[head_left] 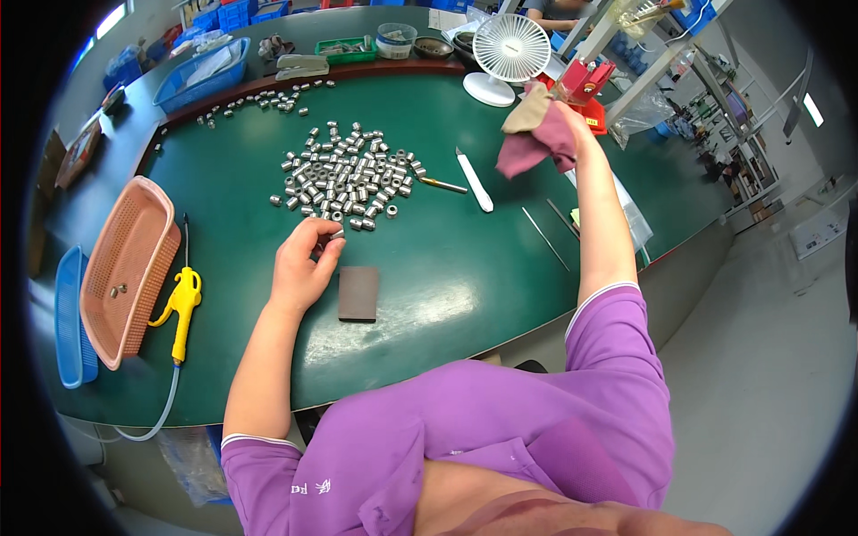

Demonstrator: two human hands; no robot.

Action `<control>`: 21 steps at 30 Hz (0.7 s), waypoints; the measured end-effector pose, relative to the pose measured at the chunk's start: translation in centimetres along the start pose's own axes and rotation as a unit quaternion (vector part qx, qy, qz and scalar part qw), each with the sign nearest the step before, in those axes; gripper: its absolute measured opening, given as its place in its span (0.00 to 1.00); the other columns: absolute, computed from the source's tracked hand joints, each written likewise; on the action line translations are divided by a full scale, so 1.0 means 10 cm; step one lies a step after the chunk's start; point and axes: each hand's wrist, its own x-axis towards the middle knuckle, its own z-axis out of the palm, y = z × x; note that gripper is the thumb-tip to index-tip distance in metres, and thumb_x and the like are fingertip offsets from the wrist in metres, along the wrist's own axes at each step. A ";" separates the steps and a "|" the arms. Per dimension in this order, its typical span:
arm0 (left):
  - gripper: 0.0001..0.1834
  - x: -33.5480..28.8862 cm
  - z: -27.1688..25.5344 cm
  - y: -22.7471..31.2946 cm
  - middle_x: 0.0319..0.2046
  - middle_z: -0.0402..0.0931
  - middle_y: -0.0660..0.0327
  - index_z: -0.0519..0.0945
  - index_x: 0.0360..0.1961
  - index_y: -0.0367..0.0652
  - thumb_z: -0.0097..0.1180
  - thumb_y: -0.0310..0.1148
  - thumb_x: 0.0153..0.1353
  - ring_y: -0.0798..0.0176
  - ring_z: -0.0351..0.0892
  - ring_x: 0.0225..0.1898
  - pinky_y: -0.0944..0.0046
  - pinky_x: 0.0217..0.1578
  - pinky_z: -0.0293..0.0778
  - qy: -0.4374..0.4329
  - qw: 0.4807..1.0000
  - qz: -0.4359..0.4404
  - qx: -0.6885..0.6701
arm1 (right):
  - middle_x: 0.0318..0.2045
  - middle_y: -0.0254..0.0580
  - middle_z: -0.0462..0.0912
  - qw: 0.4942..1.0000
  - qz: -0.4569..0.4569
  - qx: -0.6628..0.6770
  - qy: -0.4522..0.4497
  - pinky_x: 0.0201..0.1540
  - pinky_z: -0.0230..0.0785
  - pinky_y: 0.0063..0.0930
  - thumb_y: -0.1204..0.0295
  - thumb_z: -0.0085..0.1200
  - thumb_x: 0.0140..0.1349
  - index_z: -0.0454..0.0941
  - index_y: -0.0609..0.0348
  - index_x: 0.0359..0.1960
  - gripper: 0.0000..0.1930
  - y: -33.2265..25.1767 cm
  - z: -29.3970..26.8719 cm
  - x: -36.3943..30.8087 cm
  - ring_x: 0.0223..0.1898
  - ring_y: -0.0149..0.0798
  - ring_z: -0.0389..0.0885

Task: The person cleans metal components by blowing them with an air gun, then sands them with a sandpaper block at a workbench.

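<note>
A heap of small shiny metal bushings (353, 170) lies spread over the green table. At its near edge my left hand (304, 259) has thumb and fingers pinched on one metal bushing (338, 234). Just below that hand, a dark grey rectangular block (357, 295) rests on the table. Out to the far right, my right hand (575, 125) is closed around a maroon and beige cloth (541, 143), which hangs over the table. Most of the right fingers are hidden by the cloth.
Right of the heap lie a brass-coloured rod tool (442, 185), a white-handled knife (475, 183) and a thin rod (545, 238). A white fan (509, 49) and a red device (585, 80) stand behind. A yellow air gun (183, 308) and pink basket (134, 268) lie left.
</note>
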 end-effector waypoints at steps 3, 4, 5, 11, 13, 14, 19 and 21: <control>0.07 -0.03 -0.02 -0.02 0.29 0.74 0.61 0.74 0.32 0.39 0.56 0.24 0.50 0.68 0.74 0.25 0.71 0.26 0.70 0.006 1.000 -0.010 -0.004 | 0.33 0.37 0.78 0.993 0.070 0.086 -0.042 0.29 0.69 0.30 0.55 0.51 0.55 0.74 0.55 0.41 0.19 -0.03 0.06 -0.13 0.30 0.35 0.76; 0.07 0.00 -0.01 0.01 0.29 0.74 0.61 0.74 0.33 0.39 0.56 0.24 0.50 0.68 0.73 0.25 0.71 0.26 0.70 0.002 1.000 -0.002 -0.004 | 0.36 0.38 0.78 0.991 0.052 0.095 -0.081 0.36 0.70 0.30 0.58 0.52 0.56 0.72 0.56 0.44 0.19 0.06 -0.02 -0.06 0.34 0.36 0.77; 0.07 0.04 0.01 0.03 0.28 0.74 0.61 0.74 0.33 0.39 0.56 0.24 0.50 0.68 0.73 0.25 0.72 0.26 0.70 -0.001 1.000 0.005 -0.002 | 0.40 0.38 0.78 0.987 0.035 0.104 -0.120 0.43 0.71 0.30 0.61 0.53 0.56 0.71 0.57 0.47 0.20 0.26 -0.12 0.11 0.38 0.37 0.78; 0.08 0.01 -0.02 -0.03 0.28 0.73 0.62 0.73 0.33 0.39 0.56 0.23 0.50 0.69 0.72 0.26 0.72 0.26 0.69 0.007 1.000 -0.020 0.005 | 0.41 0.41 0.77 0.980 0.105 -0.015 -0.169 0.45 0.68 0.31 0.60 0.48 0.58 0.69 0.59 0.48 0.20 0.46 -0.05 0.26 0.41 0.36 0.76; 0.08 -0.01 -0.01 -0.05 0.28 0.73 0.62 0.73 0.33 0.39 0.56 0.23 0.50 0.70 0.72 0.26 0.72 0.26 0.68 0.009 1.000 -0.024 -0.003 | 0.42 0.40 0.77 0.968 0.091 -0.142 -0.183 0.47 0.68 0.33 0.60 0.48 0.58 0.68 0.58 0.50 0.21 0.52 -0.06 0.35 0.43 0.36 0.75; 0.08 0.03 0.01 -0.03 0.28 0.73 0.62 0.73 0.33 0.39 0.56 0.23 0.50 0.70 0.72 0.26 0.73 0.26 0.68 0.007 1.000 -0.025 -0.011 | 0.43 0.42 0.77 0.940 0.010 -0.300 -0.161 0.49 0.66 0.33 0.62 0.45 0.57 0.69 0.56 0.50 0.20 0.62 -0.15 0.45 0.45 0.40 0.74; 0.08 0.02 0.00 -0.07 0.28 0.72 0.63 0.73 0.33 0.38 0.56 0.22 0.50 0.71 0.70 0.25 0.73 0.26 0.67 0.009 0.999 -0.034 -0.010 | 0.45 0.48 0.72 0.660 -0.190 -0.703 0.186 0.50 0.63 0.42 0.61 0.45 0.56 0.72 0.57 0.45 0.18 0.61 0.14 0.34 0.48 0.48 0.71; 0.08 0.04 0.02 -0.06 0.28 0.72 0.63 0.73 0.33 0.38 0.56 0.21 0.50 0.71 0.69 0.25 0.73 0.26 0.67 0.009 0.999 -0.029 -0.018 | 0.45 0.49 0.72 0.694 -0.224 -0.659 0.181 0.49 0.64 0.42 0.61 0.46 0.55 0.72 0.56 0.45 0.18 0.67 0.13 0.33 0.47 0.50 0.71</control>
